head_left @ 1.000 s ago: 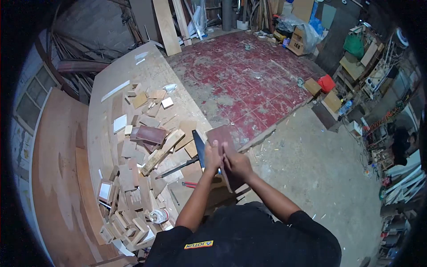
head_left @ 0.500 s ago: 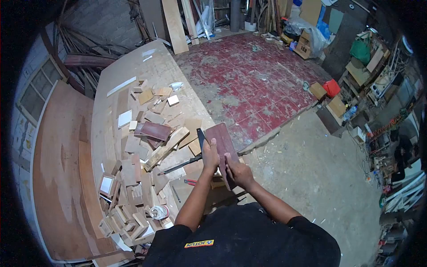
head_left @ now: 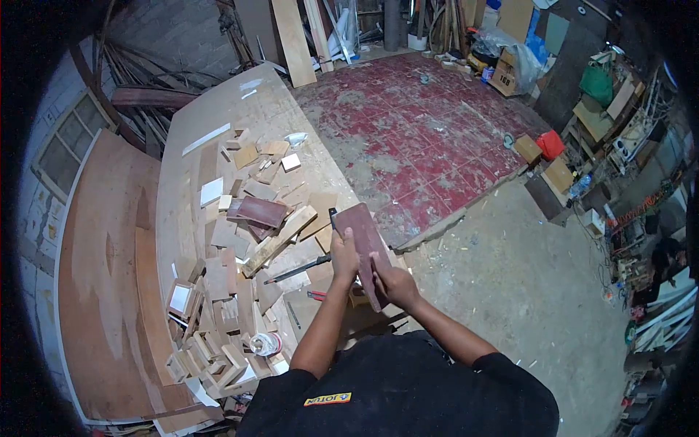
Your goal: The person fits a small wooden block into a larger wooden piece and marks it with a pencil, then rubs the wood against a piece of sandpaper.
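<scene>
A reddish-brown rectangular sheet (head_left: 362,234), like sandpaper, is held up at the table's right edge. My left hand (head_left: 344,258) grips its left side, with the thumb pointing up along the face. Lower down, my right hand (head_left: 395,282) is closed on the right edge, its fingertips pressed against the face. A black bar-like tool (head_left: 302,269) lies just left of my left hand on the table. Below that is a red-handled cutter (head_left: 317,296), partly behind my left forearm. Another reddish-brown sheet (head_left: 260,211), slightly curved, rests on the wood scraps.
Many wood offcuts (head_left: 218,273) cover the long plywood table (head_left: 182,175). Small wooden frames (head_left: 207,357) and a white tub (head_left: 265,344) sit near its front. A raised red tiled floor (head_left: 415,131) lies beyond, its step edge (head_left: 466,210) to the right. A curved wood panel (head_left: 102,269) stands left.
The view has shifted slightly, so the surroundings sit a little further right. Both hands keep hold of the sheet, which now hides more of the dark strip behind it.
</scene>
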Motion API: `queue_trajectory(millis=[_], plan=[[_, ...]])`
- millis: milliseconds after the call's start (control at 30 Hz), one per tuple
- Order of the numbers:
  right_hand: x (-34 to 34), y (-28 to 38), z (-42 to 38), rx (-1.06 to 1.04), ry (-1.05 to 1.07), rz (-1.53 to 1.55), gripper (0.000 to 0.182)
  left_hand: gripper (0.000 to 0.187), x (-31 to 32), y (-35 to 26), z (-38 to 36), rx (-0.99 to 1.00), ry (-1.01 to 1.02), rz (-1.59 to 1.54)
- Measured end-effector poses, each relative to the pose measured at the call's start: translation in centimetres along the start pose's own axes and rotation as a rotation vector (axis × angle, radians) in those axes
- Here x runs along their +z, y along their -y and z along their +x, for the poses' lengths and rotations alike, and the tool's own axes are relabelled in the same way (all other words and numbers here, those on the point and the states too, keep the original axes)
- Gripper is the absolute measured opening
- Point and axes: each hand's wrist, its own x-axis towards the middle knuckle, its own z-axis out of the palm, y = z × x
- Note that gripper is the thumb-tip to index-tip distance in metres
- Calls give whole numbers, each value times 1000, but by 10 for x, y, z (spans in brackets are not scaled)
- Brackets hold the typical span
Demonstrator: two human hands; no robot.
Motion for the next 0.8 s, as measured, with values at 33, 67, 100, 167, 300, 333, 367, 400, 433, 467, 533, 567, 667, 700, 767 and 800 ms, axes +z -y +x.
queue_trajectory(millis=[33, 67, 100, 167, 300, 333, 367, 400, 433, 467, 533, 567, 667, 700, 767, 800], plan=[[-2, 2, -3, -37, 15, -17, 62, 40, -3, 5, 2, -14, -25, 50], [-1, -2, -1, -37, 15, -15, 62, 39, -5, 11, 3, -29, -50, 101], [2, -9, 2, -71, -10, -28, 63, 40, -6, 12, 3, -49, -33, 101], [-2, -12, 18, -77, -64, -23, 62, 41, -1, -6, -3, -29, 6, 95], [-11, -40, 72, -95, -162, -60, 60, 42, 15, -11, -16, 7, 121, 100], [-16, -46, 84, -27, -162, -63, 57, 42, 17, -14, -20, 80, 157, 113], [-20, -51, 95, 43, -161, -66, 54, 44, 16, -4, -25, 47, 176, 241], [-27, -53, 105, 45, -165, -68, 54, 44, 16, -3, -29, 50, 180, 242], [-35, -53, 113, 123, -181, -25, 53, 46, 18, -2, -32, 54, 175, 254], [-42, -51, 119, 201, -195, 18, 52, 47, 18, 0, -35, 58, 170, 266], [-47, -55, 121, 209, -256, 17, 52, 46, 15, -3, -35, 9, 139, 278], [-50, -56, 119, 313, -265, 148, 52, 45, 11, -5, -33, -43, 102, 287], [-58, -49, 105, 435, -251, 440, 54, 41, -1, 12, -27, 1, 20, 238], [-52, -56, 99, 397, -276, 556, 54, 39, -5, 6, -28, -24, 1, 261], [-38, -71, 90, 358, -303, 671, 54, 36, -11, 6, -25, -28, -28, 271], [-34, -75, 87, 388, -299, 788, 52, 36, -12, 5, -25, -27, -26, 271]])
